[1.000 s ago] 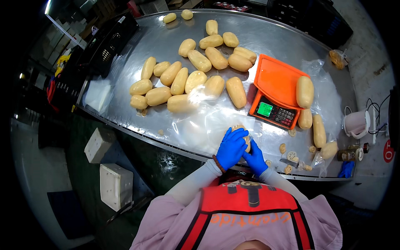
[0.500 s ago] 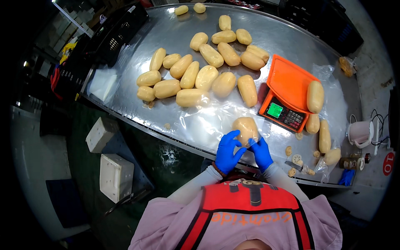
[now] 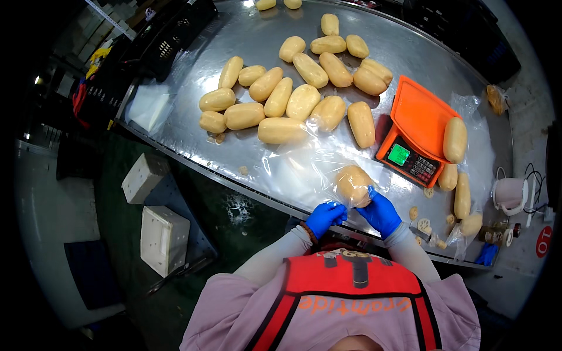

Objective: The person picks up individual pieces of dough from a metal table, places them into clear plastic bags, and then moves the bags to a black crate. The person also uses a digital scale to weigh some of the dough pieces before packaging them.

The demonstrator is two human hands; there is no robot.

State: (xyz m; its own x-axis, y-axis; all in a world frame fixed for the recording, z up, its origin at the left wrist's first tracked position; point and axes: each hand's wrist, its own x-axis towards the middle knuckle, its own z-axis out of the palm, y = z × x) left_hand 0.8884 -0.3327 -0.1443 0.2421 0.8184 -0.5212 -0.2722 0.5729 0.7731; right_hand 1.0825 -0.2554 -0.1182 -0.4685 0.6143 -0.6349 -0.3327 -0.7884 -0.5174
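A pale lotus root piece lies at the table's near edge inside a clear plastic bag. My left hand, in a blue glove, is closed in a pinch on the bag's gathered film, just left of the root. My right hand, also blue-gloved, wraps round the root's near right side through the film. Several more lotus root pieces lie in a loose group beyond my hands.
An orange scale with a lit green display stands right of centre. Lotus root slices and a knife lie near the right edge. A stack of plastic bags is at the left, by a black crate. White foam boxes stand below left.
My left hand has come off the root and closed on the bag's film, lower and to the left. My right hand now grips the root's side. The whole view has shifted slightly.
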